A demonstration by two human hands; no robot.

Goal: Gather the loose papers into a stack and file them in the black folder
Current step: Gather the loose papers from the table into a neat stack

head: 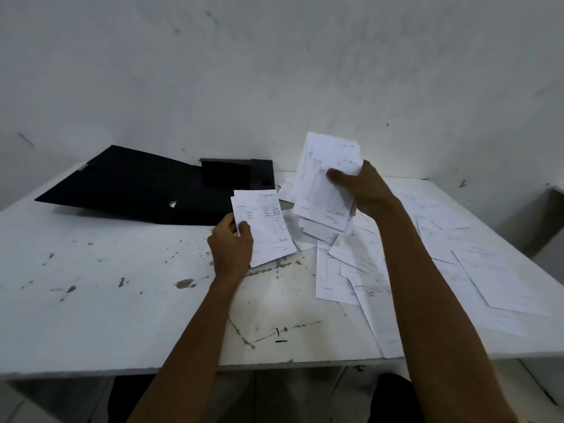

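My left hand (231, 246) is curled round a small sheaf (265, 228) of printed slips, thumb on top and fingers underneath, holding it just above the tabletop (91, 300). My right hand (364, 190) is raised higher and further out, gripping a bigger bundle (323, 154) of sheets, thumb pressed across the front. That bundle is ragged: its edges are fanned and uneven, and the bottom sheets hang down towards the pile. Below and to the right, the loose papers (332, 276) lie scattered and overlapping across the right half of the tabletop, some reaching the near edge. The black folder (131, 181) lies open at the far left, against the wall (274, 71), just behind my left hand and the small sheaf. The tabletop is white, with grey stains.
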